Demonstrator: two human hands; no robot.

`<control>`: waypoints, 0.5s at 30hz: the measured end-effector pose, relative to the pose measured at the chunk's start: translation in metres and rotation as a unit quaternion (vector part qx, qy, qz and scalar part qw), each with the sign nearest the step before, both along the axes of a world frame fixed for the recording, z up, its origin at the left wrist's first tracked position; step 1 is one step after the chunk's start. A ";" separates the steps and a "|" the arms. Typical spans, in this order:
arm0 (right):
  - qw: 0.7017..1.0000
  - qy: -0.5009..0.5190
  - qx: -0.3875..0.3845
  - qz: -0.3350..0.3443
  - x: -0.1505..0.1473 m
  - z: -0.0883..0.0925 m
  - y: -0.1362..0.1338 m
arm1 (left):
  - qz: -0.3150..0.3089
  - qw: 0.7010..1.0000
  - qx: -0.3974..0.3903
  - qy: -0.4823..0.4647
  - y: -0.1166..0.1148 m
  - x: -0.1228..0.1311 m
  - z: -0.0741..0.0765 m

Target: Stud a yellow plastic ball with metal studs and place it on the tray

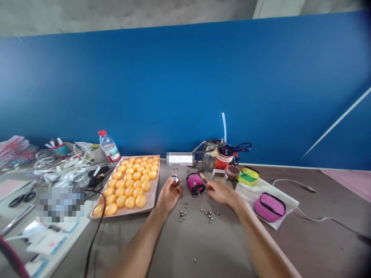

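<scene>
My left hand is closed around a small shiny silver round piece, with the fingers curled under it. My right hand is closed just right of a pink-and-black cylindrical piece. A thin tan-handled tool projects from the right fingers; its kind is too small to make out. The pink cylinder lies on its side on the table between both hands, and a thin metal tip shows at its near end. Small silver metal beads lie loose in front of the right hand, and more silver beads lie before the left.
A white tray of orange balls stands left. Behind are a jar, an orange-red cup and a small round tub. Yellow-green and pink pouches sit right, near a white cable. Scissors and clutter lie far left.
</scene>
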State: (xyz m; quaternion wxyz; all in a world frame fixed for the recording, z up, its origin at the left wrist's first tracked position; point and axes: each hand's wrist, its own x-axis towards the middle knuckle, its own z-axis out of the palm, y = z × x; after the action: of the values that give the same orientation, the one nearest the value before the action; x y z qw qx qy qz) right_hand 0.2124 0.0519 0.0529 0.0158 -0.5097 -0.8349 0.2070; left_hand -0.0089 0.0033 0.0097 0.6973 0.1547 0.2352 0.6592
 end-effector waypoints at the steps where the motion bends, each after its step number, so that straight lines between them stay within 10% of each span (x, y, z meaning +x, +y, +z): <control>1: 0.999 0.007 -0.022 0.034 -0.003 0.003 -0.005 | -0.003 1.000 0.004 0.001 0.000 0.000 -0.001; 7: 0.988 0.034 -0.047 0.146 -0.036 0.009 -0.036 | -0.015 1.000 0.008 0.020 -0.002 0.000 0.001; 15: 0.990 -0.025 0.069 0.119 -0.074 -0.016 -0.057 | -0.009 1.000 0.004 0.025 -0.003 0.002 0.005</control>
State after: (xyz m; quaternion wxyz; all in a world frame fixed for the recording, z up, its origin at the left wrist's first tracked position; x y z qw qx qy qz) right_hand 0.1380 -0.0055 0.0366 0.0052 -0.4094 -0.9021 0.1361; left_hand -0.0067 0.0003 0.0150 0.6967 0.1762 0.2482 0.6496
